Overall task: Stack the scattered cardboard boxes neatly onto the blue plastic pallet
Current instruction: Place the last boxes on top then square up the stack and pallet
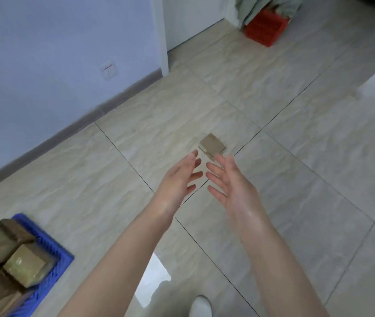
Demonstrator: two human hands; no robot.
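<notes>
A: What's on the pallet?
B: Stacked boxes, far left. The wall socket's marks are too small to read.
A: And the grips?
B: Left hand and right hand are both wide, fingers spread, touching nothing. One box lies on the floor just beyond them. Pale cloth tops a red crate.

The floor tiles are glossy and marbled. The far small box is matt brown cardboard; a near-left box on the ribbed blue plastic pallet has a shiny taped top. The far crate is red plastic.
</notes>
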